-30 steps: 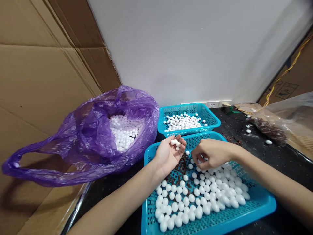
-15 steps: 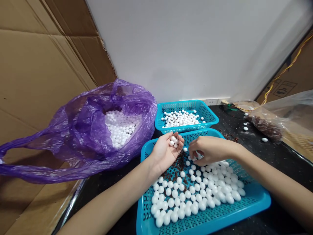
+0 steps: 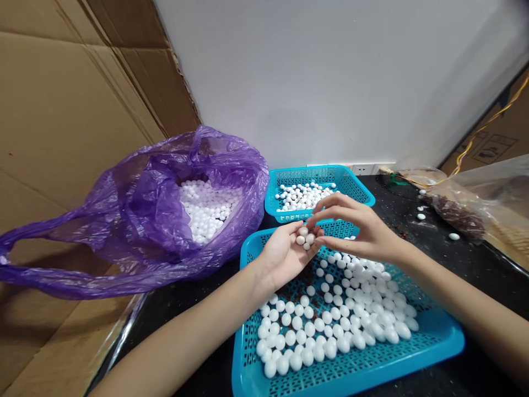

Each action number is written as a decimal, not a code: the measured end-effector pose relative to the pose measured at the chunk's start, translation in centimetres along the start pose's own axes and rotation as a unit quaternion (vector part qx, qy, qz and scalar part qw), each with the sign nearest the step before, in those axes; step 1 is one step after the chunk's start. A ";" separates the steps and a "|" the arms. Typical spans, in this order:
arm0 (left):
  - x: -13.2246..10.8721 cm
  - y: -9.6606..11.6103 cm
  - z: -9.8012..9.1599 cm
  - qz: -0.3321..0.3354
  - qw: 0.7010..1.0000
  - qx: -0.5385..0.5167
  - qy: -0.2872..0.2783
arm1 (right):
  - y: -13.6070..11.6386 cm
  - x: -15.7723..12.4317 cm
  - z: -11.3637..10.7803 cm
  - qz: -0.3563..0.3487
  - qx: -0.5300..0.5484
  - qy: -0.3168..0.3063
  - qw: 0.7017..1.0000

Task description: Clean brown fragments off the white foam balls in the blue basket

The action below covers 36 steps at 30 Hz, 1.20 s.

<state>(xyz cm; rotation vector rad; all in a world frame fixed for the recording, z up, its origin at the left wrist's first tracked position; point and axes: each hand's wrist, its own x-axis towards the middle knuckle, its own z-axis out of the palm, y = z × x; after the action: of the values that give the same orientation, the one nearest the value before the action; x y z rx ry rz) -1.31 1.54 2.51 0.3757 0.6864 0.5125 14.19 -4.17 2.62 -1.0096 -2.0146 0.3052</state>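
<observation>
Far left: cardboard [image 3: 61, 138], no writing I can read on it. Next, purple bag [image 3: 152, 201], mouth gaping, heap of white balls [image 3: 204, 212] inside. No brand visible on the bag.

Centre: left hand [image 3: 285, 256] palm up over the far-left part of the front basket [image 3: 442, 333], fingers half curled into a cup, about four white balls sitting in it. More white balls lie across the front basket, piled thickest lower right, brown bits [image 3: 317, 302] among them at its left. Rear basket [image 3: 363, 196] behind, also holding white balls. No label seen on either.

Right hand [image 3: 316, 230], palm down, arched over the left palm: thumb and fingers spread, tips right by the cupped balls. No ball evident between them; contact I can't confirm.

Doing it well, my read: keep the left cup deep and level, fingers together. Release low so nothing bounces. Small smooth balls will likely roll, so light pinch, don't overfill.

Right: wall socket [image 3: 362, 170], then stray balls [image 3: 453, 236] on the black surface [image 3: 397, 212], beside a clear bag [image 3: 458, 218] of brown stuff. Upper right: carton [image 3: 496, 148] with printed pictograms, no legible words.
</observation>
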 end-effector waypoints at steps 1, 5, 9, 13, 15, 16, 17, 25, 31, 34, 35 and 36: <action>0.0 0.1 0.0 -0.004 1.000 0.001 0.009 | -0.2 0.0 0.0 0.002 0.011 -0.013 1.000; 0.0 0.2 -0.2 0.016 1.000 -0.005 0.022 | -0.7 -0.3 0.3 0.000 0.074 -0.249 0.966; 0.1 0.1 -0.3 0.024 0.999 -0.023 0.022 | -0.7 -0.7 0.9 -0.003 0.087 -0.377 0.922; 0.0 0.1 -0.2 0.022 0.999 -0.025 0.027 | -0.3 -1.1 1.1 0.012 0.074 -0.407 0.910; 0.0 0.1 -0.1 0.020 0.999 -0.024 0.027 | -0.2 -1.3 1.1 0.019 0.064 -0.417 0.906; 0.0 0.1 -0.1 0.019 0.999 -0.024 0.026 | -0.2 -1.3 1.1 0.023 0.058 -0.420 0.905; 0.0 0.2 -0.1 0.020 0.999 -0.023 0.026 | -0.1 -1.4 1.1 0.026 0.053 -0.421 0.905; 0.1 0.2 -0.1 0.025 0.999 -0.016 0.023 | -0.4 -1.3 1.0 0.060 -0.008 -0.423 0.904; 0.2 0.2 -0.1 0.023 0.999 -0.016 0.024 | -0.5 -1.3 1.2 0.091 -0.059 -0.428 0.897; 0.2 0.2 -0.2 0.025 0.999 -0.015 0.024 | -0.2 -1.1 1.0 0.082 -0.009 -0.424 0.902; 0.2 0.2 -0.2 0.028 0.999 -0.014 0.021 | -0.1 -1.0 0.9 0.074 0.032 -0.418 0.905; 0.2 0.2 -0.3 0.031 0.999 -0.013 0.017 | 0.1 -0.9 0.7 0.071 0.083 -0.408 0.906</action>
<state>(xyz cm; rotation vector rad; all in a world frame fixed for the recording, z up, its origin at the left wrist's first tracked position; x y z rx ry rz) -1.43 1.89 2.29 0.3646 0.7023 0.5877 13.98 -4.67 1.63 -1.0106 -2.5811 1.1111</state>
